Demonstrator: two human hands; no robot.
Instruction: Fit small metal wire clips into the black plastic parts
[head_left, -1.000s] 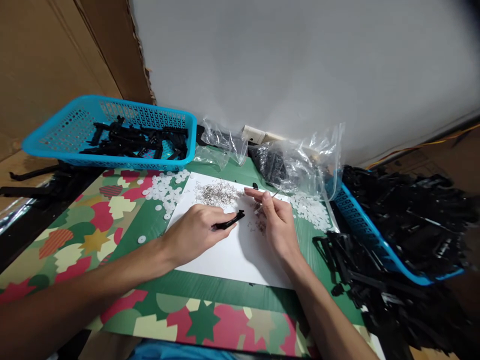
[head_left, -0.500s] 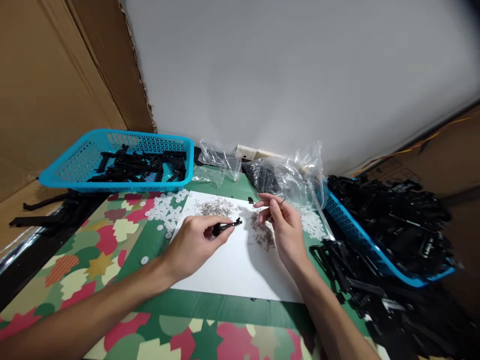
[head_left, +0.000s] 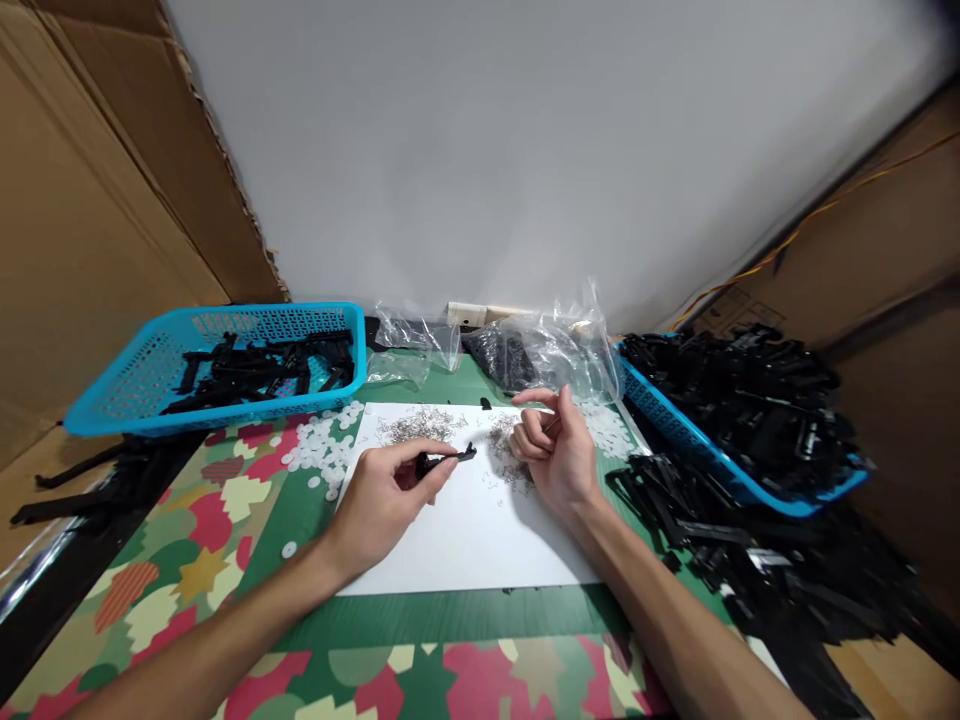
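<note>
My left hand (head_left: 390, 495) pinches a narrow black plastic part (head_left: 466, 453) between thumb and fingers, over a white sheet (head_left: 450, 545). The part's thin, notched end sticks out to the right; the rest lies inside the hand. To the right, my right hand (head_left: 562, 455) is turned partly palm up with its fingers curled in. A thin dark sliver shows at those fingers, too small to name. Small bent metal wire pieces, like tiny springs, lie in two piles on the sheet: a left pile (head_left: 424, 424) behind my left hand, and a right pile (head_left: 504, 455) beside my right hand.
White plastic discs lie left (head_left: 322, 450) and right (head_left: 609, 430) of the sheet. Blue baskets of black parts stand at left (head_left: 217, 412) and right (head_left: 686, 440). More loose black parts (head_left: 712, 535) spill at right. Clear bags (head_left: 555, 350) rest against the wall.
My right hand has rolled palm upward and its fingers have curled in more. My left hand keeps the black part, tilted slightly differently. The whole view has shifted a little.
</note>
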